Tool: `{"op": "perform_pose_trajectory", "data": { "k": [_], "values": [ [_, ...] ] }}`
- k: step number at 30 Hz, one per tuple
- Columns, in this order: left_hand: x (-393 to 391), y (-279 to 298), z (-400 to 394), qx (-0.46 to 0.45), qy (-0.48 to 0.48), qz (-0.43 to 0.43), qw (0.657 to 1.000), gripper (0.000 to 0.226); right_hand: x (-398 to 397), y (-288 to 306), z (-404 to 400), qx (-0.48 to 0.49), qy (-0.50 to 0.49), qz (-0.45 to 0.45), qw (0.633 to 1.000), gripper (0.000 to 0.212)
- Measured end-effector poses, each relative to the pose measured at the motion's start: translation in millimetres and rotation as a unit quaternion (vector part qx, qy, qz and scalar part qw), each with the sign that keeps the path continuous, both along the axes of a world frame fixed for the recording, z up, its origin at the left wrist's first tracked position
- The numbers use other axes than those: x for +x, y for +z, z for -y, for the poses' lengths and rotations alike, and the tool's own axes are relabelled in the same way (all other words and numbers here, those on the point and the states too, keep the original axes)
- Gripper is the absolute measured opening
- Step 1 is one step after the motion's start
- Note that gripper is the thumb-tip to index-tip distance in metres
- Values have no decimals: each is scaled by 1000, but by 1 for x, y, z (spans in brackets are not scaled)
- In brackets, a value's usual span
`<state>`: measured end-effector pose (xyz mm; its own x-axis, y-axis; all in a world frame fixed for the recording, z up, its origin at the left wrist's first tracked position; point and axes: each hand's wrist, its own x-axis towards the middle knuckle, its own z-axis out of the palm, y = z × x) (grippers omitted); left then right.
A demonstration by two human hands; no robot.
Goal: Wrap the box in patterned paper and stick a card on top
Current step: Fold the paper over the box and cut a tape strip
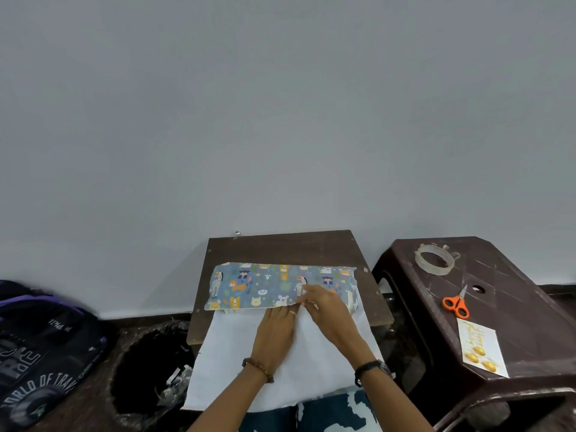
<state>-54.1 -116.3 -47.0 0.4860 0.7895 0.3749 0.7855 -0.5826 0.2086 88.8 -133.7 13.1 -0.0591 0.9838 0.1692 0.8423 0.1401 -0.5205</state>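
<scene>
your left hand (276, 328) lies flat, fingers straight, on the white underside of the patterned paper (265, 286), grip holding nothing. your right hand (325, 310) presses the folded printed edge down, fingers mostly straight; can't tell if it pinches. the box is hidden under the fold, mid table (280, 244). on the stool (514, 310) to your right: card (481, 347) nearest, then scissors (456, 304), tape roll (434, 258) farthest.

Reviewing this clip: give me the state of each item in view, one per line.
patterned paper: folded over the box, white underside spread toward the person
left hand: flat on the paper
right hand: pressing the folded edge
tape roll: lying unused on the stool
scissors: closed
card: not yet stuck on
</scene>
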Motion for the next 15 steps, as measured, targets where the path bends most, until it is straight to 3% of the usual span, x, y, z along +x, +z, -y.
{"op": "perform_pose_trajectory", "data": {
  "k": [3, 8, 11, 13, 15],
  "values": [
    [-7, -15, 12, -28, -39, 12, 999, 57, 2, -16, 7, 9, 24, 50, 998, 27],
    [-16, -25, 24, -135, -24, -82, 987, 44, 4, -29, 8, 7, 48, 97, 994, 23],
    [-18, -25, 29, -155, -2, -111, 982, 51, -1, -25, 1, 20, 28, 128, 991, 23],
    [-19, -25, 31, -168, 6, -127, 978, 63, -7, -25, -7, 31, 12, 152, 988, 10],
    [-19, -28, 30, -152, 17, -152, 976, 68, -11, -28, -15, 26, -5, 176, 984, 23]
  ]
}}
